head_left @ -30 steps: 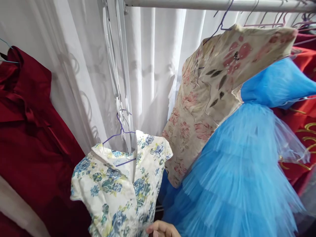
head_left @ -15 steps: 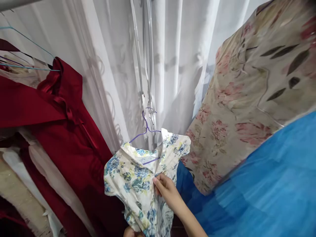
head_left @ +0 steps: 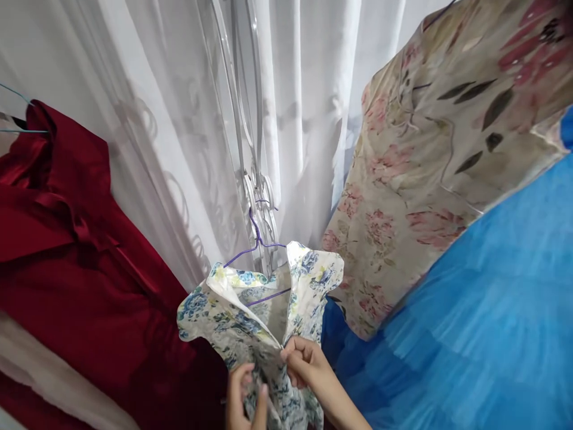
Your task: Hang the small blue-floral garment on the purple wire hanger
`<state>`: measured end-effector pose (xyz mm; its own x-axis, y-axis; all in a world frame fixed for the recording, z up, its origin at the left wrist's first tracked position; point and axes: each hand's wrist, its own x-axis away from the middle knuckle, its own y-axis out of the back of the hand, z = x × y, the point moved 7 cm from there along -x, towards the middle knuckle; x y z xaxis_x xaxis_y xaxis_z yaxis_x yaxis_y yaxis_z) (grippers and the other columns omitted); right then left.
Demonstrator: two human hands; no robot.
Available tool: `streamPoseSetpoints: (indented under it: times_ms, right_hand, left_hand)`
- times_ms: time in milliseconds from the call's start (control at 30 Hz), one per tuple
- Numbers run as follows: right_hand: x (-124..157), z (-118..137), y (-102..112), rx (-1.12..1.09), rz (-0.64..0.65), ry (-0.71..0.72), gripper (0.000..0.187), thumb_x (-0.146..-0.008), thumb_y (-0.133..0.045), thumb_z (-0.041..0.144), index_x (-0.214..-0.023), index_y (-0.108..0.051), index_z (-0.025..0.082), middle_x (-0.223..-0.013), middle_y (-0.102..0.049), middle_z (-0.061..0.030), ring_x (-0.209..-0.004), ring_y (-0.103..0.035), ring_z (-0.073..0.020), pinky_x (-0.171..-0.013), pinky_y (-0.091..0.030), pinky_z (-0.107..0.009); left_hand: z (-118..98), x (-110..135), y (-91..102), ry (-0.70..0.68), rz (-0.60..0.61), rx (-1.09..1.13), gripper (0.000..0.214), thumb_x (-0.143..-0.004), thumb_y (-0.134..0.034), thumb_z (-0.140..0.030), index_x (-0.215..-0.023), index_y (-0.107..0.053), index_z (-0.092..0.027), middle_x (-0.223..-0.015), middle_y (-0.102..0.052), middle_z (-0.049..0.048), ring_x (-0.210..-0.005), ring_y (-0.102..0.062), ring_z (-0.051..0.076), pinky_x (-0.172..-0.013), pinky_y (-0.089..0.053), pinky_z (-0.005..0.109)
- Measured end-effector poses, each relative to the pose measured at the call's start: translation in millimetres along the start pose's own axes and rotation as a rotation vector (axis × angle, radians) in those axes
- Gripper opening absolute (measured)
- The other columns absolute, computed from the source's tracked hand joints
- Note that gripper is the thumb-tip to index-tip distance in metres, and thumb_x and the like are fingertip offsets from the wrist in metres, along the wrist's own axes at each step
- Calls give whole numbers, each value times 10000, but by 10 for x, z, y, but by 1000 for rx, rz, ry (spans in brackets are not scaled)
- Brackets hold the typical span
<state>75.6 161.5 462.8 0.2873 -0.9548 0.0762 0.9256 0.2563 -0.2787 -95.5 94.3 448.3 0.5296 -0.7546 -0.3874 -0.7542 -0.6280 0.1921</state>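
Note:
A small white dress with blue and yellow flowers [head_left: 237, 319] hangs low on a purple wire hanger [head_left: 256, 242], hooked into a chain of clear plastic hangers [head_left: 250, 155]. My right hand [head_left: 304, 361] pinches the right edge of the dress's open front, fingers closed on the cloth. Just below and to the left, my left hand [head_left: 244, 400] grips the left side of the front, thumb and fingers closed on the fabric. The neck of the dress gapes open between them.
A dark red satin garment [head_left: 67, 251] hangs on the left on a blue wire hanger. A beige dress with pink flowers [head_left: 425, 155] and a bright blue tulle skirt [head_left: 474, 322] crowd the right. A white sheer curtain [head_left: 156, 119] hangs behind.
My left hand has come up into view and taken hold of the dress front. My right hand has slid a little lower on the opening. The view has swung slightly right.

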Motion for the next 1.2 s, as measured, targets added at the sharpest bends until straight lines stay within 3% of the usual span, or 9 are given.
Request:
streamPoseSetpoints:
  times_ms: [67,167,333,467,667,900,1000,1200]
  right_hand:
    - [51,-25,-33,-161,-15,-30,354,-779,-697,472,-676,-552,167,-420,-507,54,-347,-313,-49,-397,-177,-197]
    - [120,-68,-5,-316,-79,-51,370,-746,-739,467,-654,-553,161,-427,-486,56,-355,-289,-41,-392,-161,-198]
    - [195,-47,150,-429,-84,-41,341,-744,-763,411,-655,-574,142,-424,-465,60,-361,-264,-31,-399,-158,-198]
    - [232,22,302,-467,-63,-52,352,-752,-759,407,-636,-549,150,-429,-452,69,-351,-238,-29,-394,-137,-204]
    - [272,82,391,-258,3,-59,363,-790,-721,467,-716,-601,132,-467,-508,47,-358,-294,-36,-389,-166,-196]
    - [242,172,458,69,-53,118,353,-770,-740,475,-801,-541,185,-467,-496,73,-406,-403,-81,-439,-299,-208]
    - [232,208,445,101,-34,151,301,-781,-744,413,-825,-548,189,-492,-507,69,-437,-422,-91,-462,-312,-216]
    - [213,202,409,43,7,76,289,-843,-658,444,-807,-569,172,-483,-534,53,-403,-389,-74,-431,-295,-203]
  left_hand:
    - [-126,32,-333,-95,122,35,369,-839,-591,-491,-1036,-626,-181,-1006,-662,110,-879,-630,237,-740,-496,342]
    - [-297,24,-638,-165,213,26,286,-879,-578,-366,-1094,-597,-179,-1022,-674,124,-947,-651,250,-787,-518,357]
    - [-546,18,-856,-306,292,-77,164,-868,-564,-210,-1023,-616,-194,-941,-693,95,-891,-670,242,-766,-534,358]
    - [-652,123,-995,-299,343,-48,163,-879,-520,-156,-1006,-614,-196,-911,-696,77,-864,-672,222,-755,-537,335]
    - [-737,234,-975,-280,306,-69,140,-891,-534,-188,-995,-626,-185,-888,-680,76,-814,-645,203,-742,-521,316]
    - [-738,277,-868,-244,282,-160,102,-904,-530,-228,-861,-617,-198,-737,-604,24,-709,-572,165,-695,-477,279]
    - [-716,274,-854,-220,306,-129,99,-916,-518,-232,-892,-607,-198,-783,-613,31,-731,-570,161,-720,-475,279]
    - [-657,203,-854,-235,323,-126,77,-908,-536,-224,-858,-587,-199,-726,-546,13,-697,-524,156,-684,-447,268]
